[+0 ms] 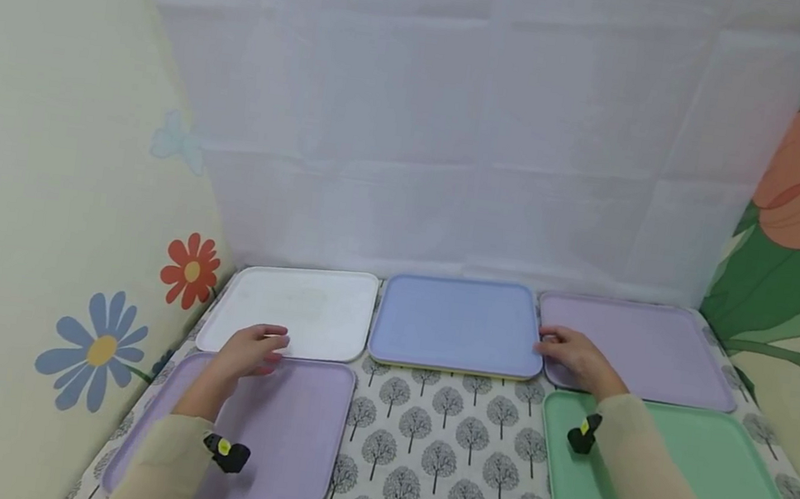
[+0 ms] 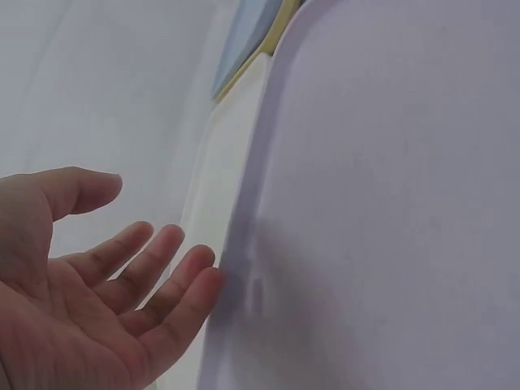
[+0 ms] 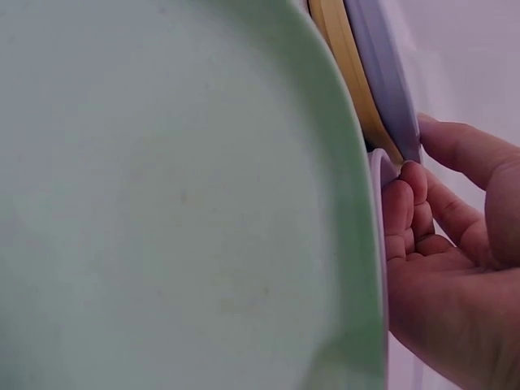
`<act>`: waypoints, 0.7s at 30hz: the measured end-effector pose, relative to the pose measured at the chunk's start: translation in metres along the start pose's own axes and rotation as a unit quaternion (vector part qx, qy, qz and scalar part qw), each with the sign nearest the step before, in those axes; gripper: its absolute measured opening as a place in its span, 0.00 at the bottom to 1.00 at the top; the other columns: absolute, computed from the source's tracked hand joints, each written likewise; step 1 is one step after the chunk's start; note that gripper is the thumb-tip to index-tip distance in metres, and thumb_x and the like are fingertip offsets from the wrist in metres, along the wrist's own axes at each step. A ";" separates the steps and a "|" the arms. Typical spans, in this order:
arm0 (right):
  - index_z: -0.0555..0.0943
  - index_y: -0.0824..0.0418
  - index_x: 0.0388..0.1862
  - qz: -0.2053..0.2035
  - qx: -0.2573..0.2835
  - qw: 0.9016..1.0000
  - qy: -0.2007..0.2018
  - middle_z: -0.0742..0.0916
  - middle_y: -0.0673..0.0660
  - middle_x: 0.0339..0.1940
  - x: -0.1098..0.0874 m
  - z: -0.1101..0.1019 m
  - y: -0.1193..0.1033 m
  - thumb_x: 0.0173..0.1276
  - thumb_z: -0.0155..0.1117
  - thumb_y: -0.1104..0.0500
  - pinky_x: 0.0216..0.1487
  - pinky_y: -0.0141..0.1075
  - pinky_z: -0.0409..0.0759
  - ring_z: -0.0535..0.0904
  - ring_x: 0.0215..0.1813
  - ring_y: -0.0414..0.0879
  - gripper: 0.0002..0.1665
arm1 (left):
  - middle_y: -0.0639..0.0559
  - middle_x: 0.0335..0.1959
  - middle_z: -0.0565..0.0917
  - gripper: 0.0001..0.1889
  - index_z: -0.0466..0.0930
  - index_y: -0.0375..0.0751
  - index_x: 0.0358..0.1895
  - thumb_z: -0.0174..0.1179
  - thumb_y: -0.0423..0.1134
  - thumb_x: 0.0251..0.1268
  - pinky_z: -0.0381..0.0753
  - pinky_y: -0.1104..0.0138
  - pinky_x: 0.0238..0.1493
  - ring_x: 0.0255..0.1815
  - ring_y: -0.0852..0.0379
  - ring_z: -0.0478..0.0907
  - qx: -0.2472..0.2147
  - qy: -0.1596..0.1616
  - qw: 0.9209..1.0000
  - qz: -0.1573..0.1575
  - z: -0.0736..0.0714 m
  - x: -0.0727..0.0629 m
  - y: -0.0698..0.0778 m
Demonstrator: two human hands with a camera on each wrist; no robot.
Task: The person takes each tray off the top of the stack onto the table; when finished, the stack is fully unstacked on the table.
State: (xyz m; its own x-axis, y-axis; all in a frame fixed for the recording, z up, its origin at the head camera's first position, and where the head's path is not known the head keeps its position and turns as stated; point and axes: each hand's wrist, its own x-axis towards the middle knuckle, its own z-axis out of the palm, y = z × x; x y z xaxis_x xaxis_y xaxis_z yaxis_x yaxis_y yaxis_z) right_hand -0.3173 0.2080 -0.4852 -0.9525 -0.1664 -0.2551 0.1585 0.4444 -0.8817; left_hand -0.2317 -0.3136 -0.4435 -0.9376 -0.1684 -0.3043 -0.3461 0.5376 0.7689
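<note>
A blue tray (image 1: 458,323) lies at the back middle on top of a yellow tray (image 3: 341,69), whose edge shows beneath it. My right hand (image 1: 574,358) is at the blue tray's right side; in the right wrist view its thumb and curled fingers pinch the rim near the corner. My left hand (image 1: 250,354) hovers with relaxed, spread fingers and holds nothing. Below it is the front left purple tray (image 1: 286,444), and just beyond is a white tray (image 1: 303,308). No objects show on any of these trays.
Another purple tray (image 1: 643,346) lies at the back right, partly behind my right hand. A green tray (image 1: 701,486) sits under my right forearm. Tree-patterned cloth (image 1: 442,454) covers the table between the front trays. A white sheet (image 1: 460,124) hangs behind.
</note>
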 end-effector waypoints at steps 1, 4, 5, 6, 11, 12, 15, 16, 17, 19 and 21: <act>0.65 0.66 0.66 -0.004 -0.001 1.000 -0.002 0.75 0.67 0.59 0.000 -0.001 0.000 0.62 0.63 0.54 0.66 0.50 0.61 0.67 0.62 0.59 0.36 | 0.36 0.58 0.72 0.28 0.66 0.37 0.63 0.52 0.51 0.66 0.81 0.60 0.45 0.51 0.45 0.77 -0.007 0.002 1.000 0.000 0.003 0.003 0.004; 0.67 0.65 0.64 -0.013 -0.005 1.000 -0.006 0.77 0.64 0.56 -0.002 -0.002 0.000 0.59 0.66 0.51 0.64 0.48 0.64 0.69 0.60 0.57 0.38 | 0.37 0.59 0.72 0.28 0.66 0.37 0.63 0.52 0.50 0.66 0.80 0.59 0.47 0.52 0.45 0.76 -0.021 0.001 1.000 0.002 0.012 0.011 0.012; 0.67 0.65 0.64 -0.013 -0.006 1.000 -0.008 0.77 0.64 0.56 -0.003 -0.002 -0.001 0.59 0.66 0.50 0.63 0.48 0.64 0.69 0.59 0.57 0.38 | 0.38 0.59 0.73 0.28 0.66 0.38 0.63 0.52 0.51 0.66 0.80 0.60 0.48 0.53 0.46 0.76 -0.024 0.002 1.000 0.003 0.015 0.014 0.014; 0.67 0.66 0.64 -0.015 -0.008 1.000 -0.010 0.77 0.64 0.56 -0.004 -0.002 -0.001 0.59 0.66 0.49 0.63 0.49 0.65 0.69 0.59 0.57 0.39 | 0.38 0.59 0.73 0.28 0.66 0.38 0.63 0.52 0.51 0.66 0.80 0.60 0.48 0.53 0.46 0.76 -0.027 0.002 1.000 0.003 0.018 0.017 0.016; 0.65 0.64 0.66 0.010 0.005 1.000 -0.005 0.74 0.66 0.60 0.000 0.001 -0.001 0.62 0.63 0.54 0.66 0.49 0.62 0.67 0.62 0.58 0.35 | 0.41 0.60 0.72 0.29 0.66 0.40 0.63 0.52 0.54 0.65 0.79 0.60 0.50 0.55 0.46 0.75 -0.038 -0.003 0.999 0.005 0.031 0.029 0.025; 0.64 0.65 0.66 0.011 0.004 1.000 -0.004 0.74 0.67 0.60 0.002 0.001 0.000 0.63 0.62 0.54 0.66 0.49 0.62 0.66 0.63 0.59 0.35 | 0.41 0.60 0.72 0.29 0.66 0.40 0.64 0.52 0.54 0.65 0.79 0.60 0.50 0.55 0.46 0.74 -0.040 -0.004 0.999 0.006 0.033 0.031 0.027; 0.63 0.65 0.67 0.013 0.004 1.000 -0.001 0.73 0.67 0.61 0.003 0.002 0.001 0.64 0.61 0.55 0.67 0.50 0.60 0.65 0.64 0.59 0.34 | 0.40 0.60 0.72 0.29 0.66 0.40 0.64 0.52 0.53 0.65 0.79 0.59 0.51 0.56 0.46 0.74 -0.046 -0.009 0.999 0.010 0.039 0.037 0.031; 0.63 0.65 0.67 0.011 0.002 1.000 -0.001 0.73 0.67 0.61 0.003 0.001 0.001 0.64 0.61 0.55 0.67 0.51 0.59 0.65 0.64 0.59 0.35 | 0.39 0.60 0.73 0.28 0.66 0.40 0.64 0.53 0.52 0.65 0.79 0.59 0.51 0.55 0.45 0.75 -0.050 -0.010 0.999 0.012 0.041 0.038 0.032; 0.63 0.65 0.67 0.011 0.004 1.000 0.000 0.73 0.67 0.61 0.003 0.001 0.002 0.64 0.61 0.56 0.67 0.51 0.59 0.65 0.64 0.59 0.35 | 0.39 0.60 0.73 0.28 0.66 0.40 0.64 0.53 0.51 0.65 0.79 0.59 0.51 0.55 0.45 0.75 -0.055 -0.011 0.998 0.013 0.043 0.040 0.033; 0.64 0.65 0.67 0.010 0.006 1.000 0.001 0.73 0.67 0.60 0.004 0.001 0.003 0.64 0.61 0.56 0.67 0.50 0.59 0.65 0.64 0.59 0.34 | 0.39 0.60 0.73 0.28 0.66 0.39 0.64 0.53 0.50 0.65 0.79 0.59 0.51 0.55 0.45 0.75 -0.061 -0.013 0.998 0.015 0.047 0.044 0.035; 0.64 0.65 0.66 0.008 0.005 1.000 0.001 0.73 0.67 0.60 0.004 0.002 0.004 0.64 0.61 0.56 0.67 0.50 0.60 0.65 0.63 0.59 0.34 | 0.39 0.60 0.73 0.27 0.66 0.39 0.64 0.54 0.49 0.65 0.78 0.59 0.51 0.55 0.45 0.75 -0.072 -0.013 0.997 0.017 0.051 0.047 0.037</act>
State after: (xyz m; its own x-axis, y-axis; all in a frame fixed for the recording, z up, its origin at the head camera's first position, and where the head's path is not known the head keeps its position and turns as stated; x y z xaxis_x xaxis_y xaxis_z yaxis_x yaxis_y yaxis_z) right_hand -0.3201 0.2075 -0.4899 -0.9502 -0.1585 -0.2684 0.1758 0.4385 -0.8813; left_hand -0.2868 -0.2595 -0.4582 -0.9480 -0.1297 -0.2906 -0.3180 0.4179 0.8510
